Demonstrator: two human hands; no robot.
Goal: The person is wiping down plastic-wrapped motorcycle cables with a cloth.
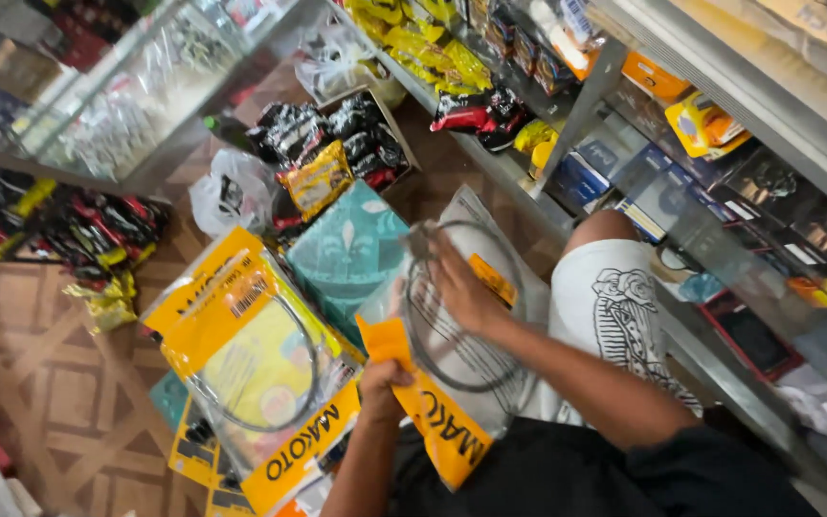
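Crouched low on a tiled shop floor, between a glass counter and stocked shelves. Both hands on 1 clear packet (452,345) with an orange-yellow header card, a coiled grey cable inside. The packet sits in front of the person's knee (614,297), tilted, partly over a teal patterned box (346,249).

Risks, as judged:
- Packet is slick plastic and held only at 1 corner from below; it could slide out of the grip and drop onto the stack beside it.
- Stack of similar yellow packets (251,364) leans just left of it; a nudge from the forearm could fan them across the floor.
- Coil inside could kink if the flat hand presses hard on it.

Hands:
- left hand (380,383): closed in a pinch on the lower edge of the header card, thumb on top, fingers tucked under and hidden.
- right hand (461,287): mostly open, fingers spread and lying flat on the packet's upper face over the coil; pressing or steadying, not gripping as far as I can tell.

Black and red snack bags (337,144) piled further back, well apart.
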